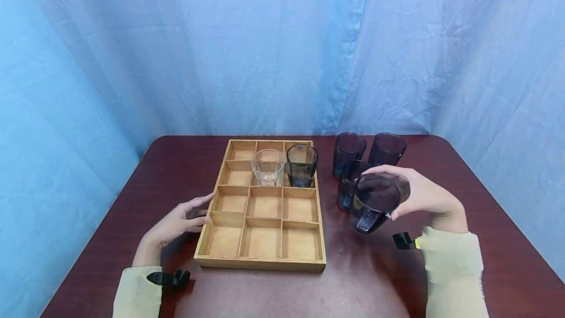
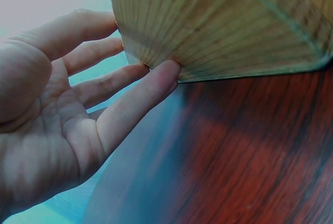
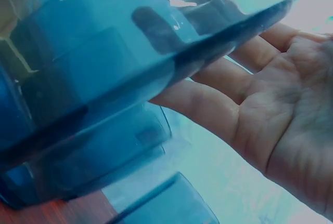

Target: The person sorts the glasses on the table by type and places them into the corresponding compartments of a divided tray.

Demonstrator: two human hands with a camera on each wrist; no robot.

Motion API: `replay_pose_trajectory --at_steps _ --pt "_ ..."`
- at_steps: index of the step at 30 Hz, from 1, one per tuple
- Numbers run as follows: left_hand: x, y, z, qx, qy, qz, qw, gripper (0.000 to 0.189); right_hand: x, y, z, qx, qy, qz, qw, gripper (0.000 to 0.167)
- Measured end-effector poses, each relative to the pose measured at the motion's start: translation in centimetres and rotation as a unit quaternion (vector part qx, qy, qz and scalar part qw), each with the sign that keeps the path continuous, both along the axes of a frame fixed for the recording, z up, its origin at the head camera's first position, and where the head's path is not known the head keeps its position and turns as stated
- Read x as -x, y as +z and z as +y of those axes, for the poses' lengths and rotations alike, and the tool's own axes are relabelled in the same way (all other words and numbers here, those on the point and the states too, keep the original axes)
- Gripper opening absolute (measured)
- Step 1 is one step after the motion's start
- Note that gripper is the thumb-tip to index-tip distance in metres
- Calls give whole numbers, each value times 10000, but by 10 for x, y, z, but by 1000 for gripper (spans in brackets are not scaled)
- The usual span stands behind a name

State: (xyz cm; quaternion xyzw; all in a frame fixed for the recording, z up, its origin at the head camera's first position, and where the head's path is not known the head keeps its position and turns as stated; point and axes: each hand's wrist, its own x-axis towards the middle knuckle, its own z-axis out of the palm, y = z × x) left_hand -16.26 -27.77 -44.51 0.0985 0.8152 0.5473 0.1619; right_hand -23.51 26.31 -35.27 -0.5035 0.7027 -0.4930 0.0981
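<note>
My right hand (image 1: 423,195) grips a dark tinted glass (image 1: 371,205) by its side, with thumb and fingers spread around it. That glass is tilted, its mouth facing up toward me, to the right of a wooden divided tray (image 1: 260,263). In the right wrist view the fingers show through the tinted wall. My left hand (image 1: 176,222) touches the tray's left side with extended fingertips, also seen against the wood in the left wrist view. In the tray's second row from the back, a clear glass (image 1: 268,168) stands in the middle compartment and a dark glass (image 1: 302,168) in the right one.
Three more dark glasses stand right of the tray: one (image 1: 346,193) partly hidden behind the held glass, and two farther back, a left one (image 1: 348,153) and a right one (image 1: 387,148). Blue curtains (image 1: 265,63) hang around the dark red table (image 1: 344,288).
</note>
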Motion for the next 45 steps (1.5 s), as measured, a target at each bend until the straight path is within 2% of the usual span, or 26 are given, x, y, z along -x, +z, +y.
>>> replay_pose_trajectory --at_steps 5,11,21,28,33,39,45 --pt "0 1 0 3 41 -56 10000 72 -3 1 -13 80 -71 -98 9999 88" --pt "0 1 1 36 43 -41 10000 71 -5 1 -28 -26 -260 -502 9984 87" --pt "2 2 1 19 -8 20 10000 70 -5 -2 -53 -156 -702 -323 9969 89" --pt "1 2 1 -110 -30 -34 9999 69 -3 -8 -68 241 -703 -443 9962 89" --pt "1 0 0 -49 2 -32 10000 69 -2 -12 -78 460 -831 -439 9945 87" --pt "2 -2 0 -62 48 -98 9999 69 -5 -16 -90 779 -802 -545 9922 86" --pt "2 -2 0 -82 14 -81 9999 69 -6 -21 -102 1049 -842 -773 9879 87"
